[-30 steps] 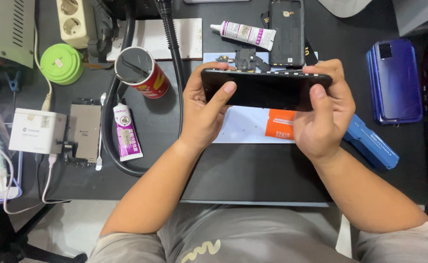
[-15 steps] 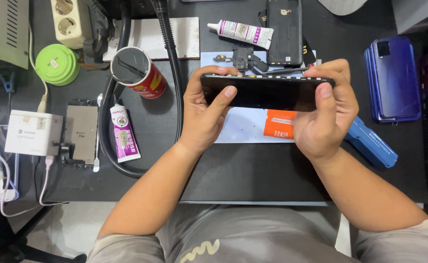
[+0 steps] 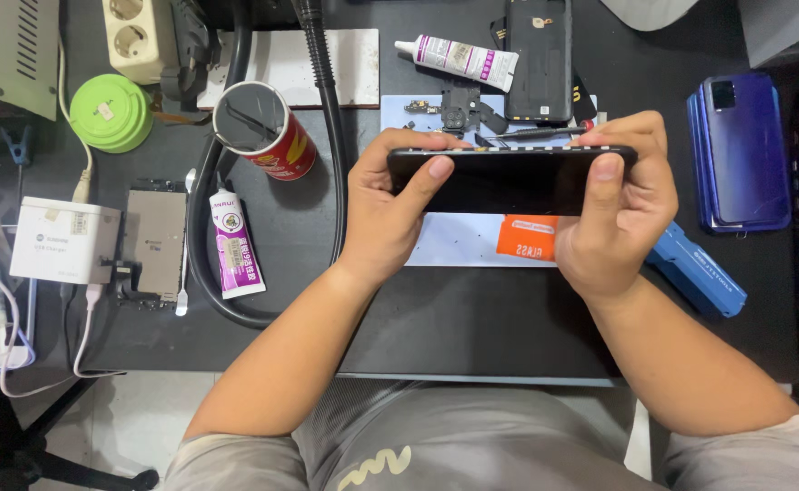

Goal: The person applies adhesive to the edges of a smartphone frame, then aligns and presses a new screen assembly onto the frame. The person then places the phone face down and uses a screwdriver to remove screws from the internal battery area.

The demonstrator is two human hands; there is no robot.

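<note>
A black smartphone [image 3: 509, 180] is held lengthwise above the dark work mat, tilted so its dark face points toward me. My left hand [image 3: 390, 214] grips its left end, thumb pressed on the face and fingers curled over the far edge. My right hand [image 3: 622, 214] grips the right end the same way. Under the phone lies a pale blue repair mat [image 3: 459, 241] with an orange patch [image 3: 527, 238]. Small black phone parts [image 3: 459, 114] sit on the mat just beyond the phone.
A red can [image 3: 268, 132], a purple glue tube [image 3: 233, 245], a black hose [image 3: 331, 136] and a bare phone frame [image 3: 152, 241] lie left. A white glue tube [image 3: 459, 56] and black back cover [image 3: 538, 59] lie behind. Blue phones [image 3: 743, 150] and a blue tool [image 3: 695, 270] sit right.
Both hands have kept their grip; the phone has tipped a little further so its far edge shows more. The view has shifted slightly.
</note>
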